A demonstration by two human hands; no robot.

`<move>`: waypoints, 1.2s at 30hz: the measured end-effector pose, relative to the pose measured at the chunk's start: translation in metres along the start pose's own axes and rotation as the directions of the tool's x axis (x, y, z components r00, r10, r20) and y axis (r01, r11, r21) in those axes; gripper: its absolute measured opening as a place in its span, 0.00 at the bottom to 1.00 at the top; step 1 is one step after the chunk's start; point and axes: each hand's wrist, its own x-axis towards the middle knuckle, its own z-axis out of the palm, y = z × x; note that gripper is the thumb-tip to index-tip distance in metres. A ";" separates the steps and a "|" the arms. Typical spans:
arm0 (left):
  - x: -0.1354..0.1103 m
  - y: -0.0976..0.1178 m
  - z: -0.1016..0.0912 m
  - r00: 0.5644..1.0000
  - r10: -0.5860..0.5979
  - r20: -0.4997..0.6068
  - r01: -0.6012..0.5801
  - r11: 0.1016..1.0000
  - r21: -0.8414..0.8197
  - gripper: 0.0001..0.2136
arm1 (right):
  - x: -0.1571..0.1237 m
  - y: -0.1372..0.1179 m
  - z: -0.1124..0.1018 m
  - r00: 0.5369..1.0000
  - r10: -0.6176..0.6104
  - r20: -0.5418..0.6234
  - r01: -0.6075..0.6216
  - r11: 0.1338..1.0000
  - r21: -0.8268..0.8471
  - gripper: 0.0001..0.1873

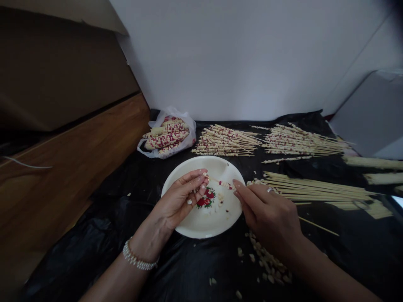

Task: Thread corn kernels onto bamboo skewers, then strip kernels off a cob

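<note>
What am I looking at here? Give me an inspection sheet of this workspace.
Surface: covered by a black plastic sheet.
Job's things: white plate holding loose kernels; part-threaded skewer above it.
Clutter: bag of corn cobs, threaded skewers, bare skewers, scattered kernels.
Hands: left hand pinches the skewer's tip; right hand grips its shaft.
Cables: thin pale line on the wooden ledge, maybe a wire.
Surroundings: white wall, grey box at right.

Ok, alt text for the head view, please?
The left hand pinches the tip and the right hand grips the shaft of a thin skewer threaded with a few kernels, over a white plate on a black plastic sheet. Behind lie a bag of corn cobs, piles of threaded skewers and bare sticks.
</note>
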 end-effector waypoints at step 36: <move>0.000 0.002 0.002 0.988 -0.093 -0.127 0.069 0.980 -0.184 0.07 | -0.001 -0.002 0.001 0.999 0.010 -0.033 -0.009 0.999 0.032 0.15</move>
